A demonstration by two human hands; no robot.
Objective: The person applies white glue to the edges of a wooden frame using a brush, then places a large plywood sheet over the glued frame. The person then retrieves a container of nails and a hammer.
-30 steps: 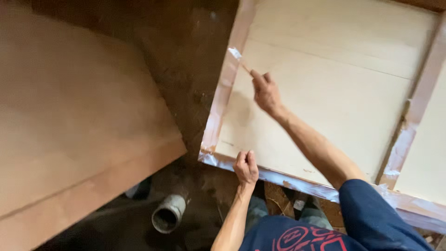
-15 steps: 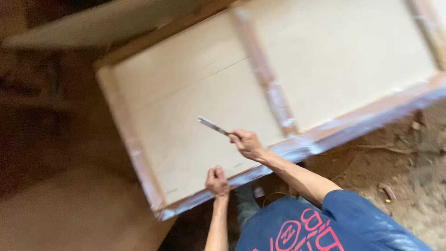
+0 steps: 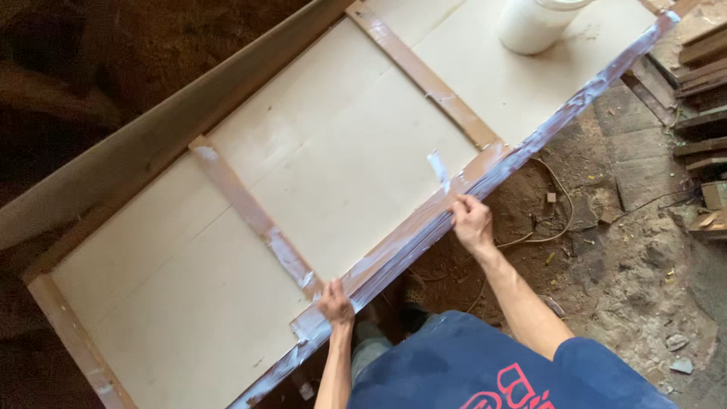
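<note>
A large pale wooden panel [image 3: 333,159] with brown frame strips lies flat in front of me, its near rail [image 3: 462,178] smeared with white glue. My left hand [image 3: 335,303] grips that near rail where a cross strip [image 3: 250,216] meets it. My right hand [image 3: 471,221] rests on the same rail further right and holds a thin stick [image 3: 439,171] coated in white glue, its tip pointing up over the panel. A white bucket [image 3: 534,23] stands on the panel at its far right end.
Bare dirt ground [image 3: 628,265] with rubble and a loose cord [image 3: 556,212] lies to the right. Stacked wood pieces [image 3: 700,91] sit at the right edge. A long board [image 3: 151,140] runs along the panel's far side.
The view has swung right along the panel, bringing the bucket and dirt ground into sight. My right hand came back from over the panel to the near rail with the stick. The left hand stays on the rail.
</note>
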